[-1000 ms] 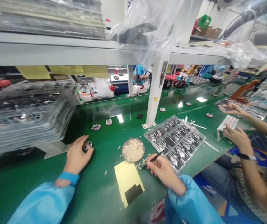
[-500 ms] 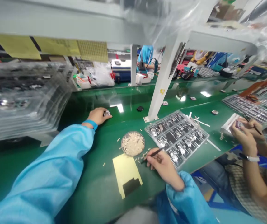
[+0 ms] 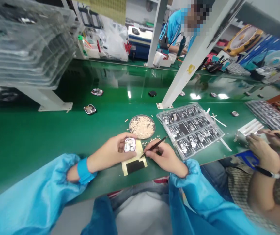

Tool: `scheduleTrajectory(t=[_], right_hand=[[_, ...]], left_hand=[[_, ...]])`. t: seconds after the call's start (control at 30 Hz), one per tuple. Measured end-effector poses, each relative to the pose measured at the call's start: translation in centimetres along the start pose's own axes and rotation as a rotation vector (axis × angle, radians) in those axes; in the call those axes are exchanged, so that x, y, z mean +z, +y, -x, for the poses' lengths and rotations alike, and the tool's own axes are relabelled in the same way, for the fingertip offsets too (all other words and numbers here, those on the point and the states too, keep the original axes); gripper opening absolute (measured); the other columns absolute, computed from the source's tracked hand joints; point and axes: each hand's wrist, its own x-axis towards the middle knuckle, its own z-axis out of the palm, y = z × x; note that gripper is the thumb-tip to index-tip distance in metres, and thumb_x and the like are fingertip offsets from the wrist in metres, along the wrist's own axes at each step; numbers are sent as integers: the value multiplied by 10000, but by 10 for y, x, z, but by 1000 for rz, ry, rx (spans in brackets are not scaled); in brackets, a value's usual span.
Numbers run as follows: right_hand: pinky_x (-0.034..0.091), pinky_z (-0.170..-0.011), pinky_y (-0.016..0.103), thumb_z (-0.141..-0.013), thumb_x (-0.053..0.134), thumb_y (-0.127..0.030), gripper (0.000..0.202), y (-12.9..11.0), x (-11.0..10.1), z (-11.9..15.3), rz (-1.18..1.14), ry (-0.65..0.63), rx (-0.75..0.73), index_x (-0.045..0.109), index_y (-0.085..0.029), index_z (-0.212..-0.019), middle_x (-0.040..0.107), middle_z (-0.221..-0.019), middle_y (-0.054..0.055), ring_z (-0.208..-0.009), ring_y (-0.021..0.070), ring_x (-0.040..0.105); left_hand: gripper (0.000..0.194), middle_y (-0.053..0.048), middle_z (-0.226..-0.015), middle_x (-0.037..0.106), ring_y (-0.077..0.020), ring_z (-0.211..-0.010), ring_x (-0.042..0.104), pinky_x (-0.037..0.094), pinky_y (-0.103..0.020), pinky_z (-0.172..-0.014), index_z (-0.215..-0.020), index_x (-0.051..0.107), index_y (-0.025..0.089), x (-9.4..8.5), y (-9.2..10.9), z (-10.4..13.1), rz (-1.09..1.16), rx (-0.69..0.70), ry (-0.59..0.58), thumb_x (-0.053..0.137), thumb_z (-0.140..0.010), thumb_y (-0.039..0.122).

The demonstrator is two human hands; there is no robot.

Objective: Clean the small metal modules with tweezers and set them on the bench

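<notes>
My left hand (image 3: pixel 108 151) grips a small square watch case (image 3: pixel 130 145) between thumb and fingers, its open side with inner parts facing up. Black tweezers (image 3: pixel 158 142) are pinched in my right hand (image 3: pixel 165 156); one end points down by the yellow sheet (image 3: pixel 138 152), the other toward the tray. That sheet lies beneath both hands and bears a black patch (image 3: pixel 135 166). Just beyond the case, a round dish (image 3: pixel 154 126) holds many tiny beige pieces (image 3: pixel 142 125), with several more scattered around it.
A clear compartment tray (image 3: pixel 205 147) of small metallic parts lies right of the dish. Two similar cases (image 3: pixel 89 109) rest at left. White posts (image 3: pixel 179 75) rise from the green bench (image 3: pixel 32 137). Stacked trays (image 3: pixel 29 58) stand at back left. A co-worker's hands (image 3: pixel 264 150) are at right.
My left hand has come back from the far left of the bench, bringing the watch case over the yellow sheet. My right hand still holds the tweezers. The view has tilted downward.
</notes>
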Motion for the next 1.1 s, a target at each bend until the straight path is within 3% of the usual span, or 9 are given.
scheduleTrajectory(t=[0.1,0.2,0.53,0.67,0.77,0.9,1.1], right_hand=[[542,-704,270,-888,716,-309,133,-1,0,1,46,-13,-22,692,-196,-955,712,-923,40,-819,154,675],[544,-723,272,-893,715,-301,128,-1,0,2,57,-12,-48,695,-199,-969,723,-934,41,-842,158,682],[552,-722,292,-898,719,-290,95,-2,1,4,30,-11,-75,693,-206,-933,734,-901,36,-827,166,695],[579,-843,374,-898,723,-276,86,-6,5,-1,-85,160,-164,670,-225,-944,751,-944,53,-917,200,718],[579,-890,410,-884,734,-225,86,-10,10,-7,-14,236,-278,686,-233,-954,767,-970,65,-957,215,720],[588,-855,395,-863,742,-157,123,-11,14,-12,79,220,-381,701,-232,-950,776,-963,70,-935,209,728],[596,-834,393,-863,741,-162,117,-10,13,-11,132,217,-402,698,-234,-945,783,-964,68,-923,211,734]], left_hand=[[353,-25,-880,675,-179,-746,657,547,-277,-632,-1123,629,210,4,-5,0,-130,15,68,703,-857,430],[314,-26,-823,681,-187,-695,661,557,-282,-576,-1080,644,209,6,-10,-2,-173,-3,102,615,-914,473],[294,-39,-912,714,-199,-754,705,600,-295,-619,-1195,631,230,7,-18,-1,-203,-2,96,568,-942,367],[305,-44,-913,718,-213,-808,728,596,-298,-643,-1204,577,234,7,-18,1,-140,-14,99,578,-945,394],[258,-35,-871,699,-205,-797,720,584,-298,-646,-1151,571,222,7,-18,1,-110,1,89,569,-952,385],[229,-30,-874,691,-202,-811,710,571,-300,-655,-1155,557,222,7,-20,1,-78,15,62,557,-957,338],[217,-30,-895,704,-195,-808,708,570,-303,-670,-1153,558,225,6,-21,1,-104,20,80,548,-957,317]])
